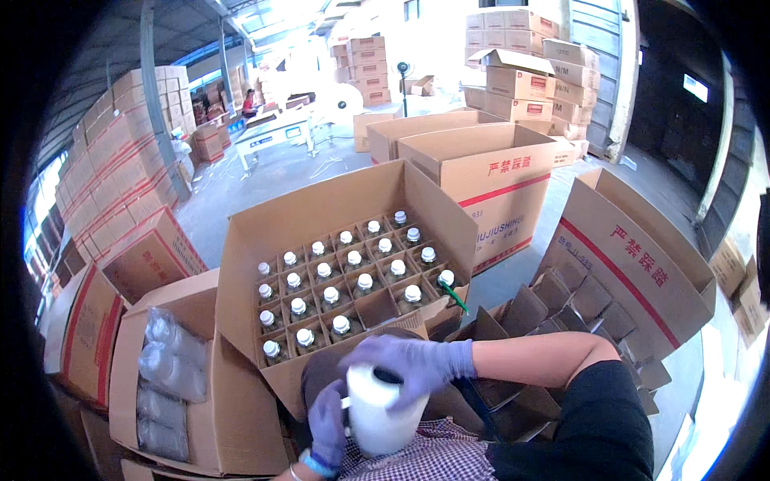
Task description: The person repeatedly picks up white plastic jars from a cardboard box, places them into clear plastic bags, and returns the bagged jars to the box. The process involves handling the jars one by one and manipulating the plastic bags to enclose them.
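By the look of it, the large carton in front of you is nearly full: every compartment but one shows a clear bottle with a white cap, and only a gap in the row nearest you has no cap showing. That gap seems to be all that is left in this carton, and a thin green strip lies by the cap at that row's right end. The white mug is at your lap, against your checked apron, just on your side of the carton; its mouth looks dark, so you cannot tell what it holds. Your left hand has its gloved fingers curled at the mug's handle, while your right hand, blurred, is spread over its rim, so how firmly those fingers grip, or whether they hold something else, you cannot tell. To your left, an open side carton contains clear plastic-wrapped items; to your right, brown cardboard dividers stand beside a tall red-striped carton, and beyond the bottles another tall carton stands with its top open
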Motion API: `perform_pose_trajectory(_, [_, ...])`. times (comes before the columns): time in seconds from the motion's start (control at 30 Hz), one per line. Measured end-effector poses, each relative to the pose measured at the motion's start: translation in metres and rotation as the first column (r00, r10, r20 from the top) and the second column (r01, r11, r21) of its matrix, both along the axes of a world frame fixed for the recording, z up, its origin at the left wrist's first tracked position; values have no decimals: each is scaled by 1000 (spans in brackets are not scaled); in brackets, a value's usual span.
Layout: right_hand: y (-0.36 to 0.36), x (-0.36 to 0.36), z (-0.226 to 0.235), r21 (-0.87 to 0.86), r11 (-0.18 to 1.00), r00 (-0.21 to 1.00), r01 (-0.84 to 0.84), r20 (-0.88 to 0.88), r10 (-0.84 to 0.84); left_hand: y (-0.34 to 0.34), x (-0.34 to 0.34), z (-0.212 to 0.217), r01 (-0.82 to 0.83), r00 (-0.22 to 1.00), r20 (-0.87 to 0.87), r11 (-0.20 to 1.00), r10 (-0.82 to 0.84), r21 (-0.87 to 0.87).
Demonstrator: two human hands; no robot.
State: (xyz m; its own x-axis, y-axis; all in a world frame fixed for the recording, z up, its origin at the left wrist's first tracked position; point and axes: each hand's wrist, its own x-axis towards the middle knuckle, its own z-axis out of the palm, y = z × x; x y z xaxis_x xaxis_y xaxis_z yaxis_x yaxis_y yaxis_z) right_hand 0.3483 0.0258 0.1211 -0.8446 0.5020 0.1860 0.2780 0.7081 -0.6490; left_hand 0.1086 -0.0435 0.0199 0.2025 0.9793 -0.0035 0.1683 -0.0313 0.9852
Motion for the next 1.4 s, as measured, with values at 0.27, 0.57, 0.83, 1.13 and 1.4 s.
perform_pose_trajectory(0.27, [-16, -2, -17, -84, 966, 967, 243, 103, -234, 8, -27, 29, 354, 900, 336, 916, -278, -191])
perform_pose_trajectory(0.57, [-18, 4, -29, -386, 849, 932, 362, 156, -327, -43, -17, 17, 14, 999, 44, 983, -6, -183])
perform_pose_trajectory(0.83, [-26, -13, -32, -644, 494, 741, 584, 175, -648, -52, 11, 17, 56, 991, -111, 991, -70, -122])
perform_pose_trajectory(1.13, [10, 19, -15, -478, 864, 984, 161, 8, -179, 24, -45, 7, 419, 829, 510, 858, -228, -297])
perform_pose_trajectory(1.4, [49, -12, -54, -736, 670, 950, 98, -131, -284, 55, -73, -83, 555, 589, 806, 757, -65, -345])
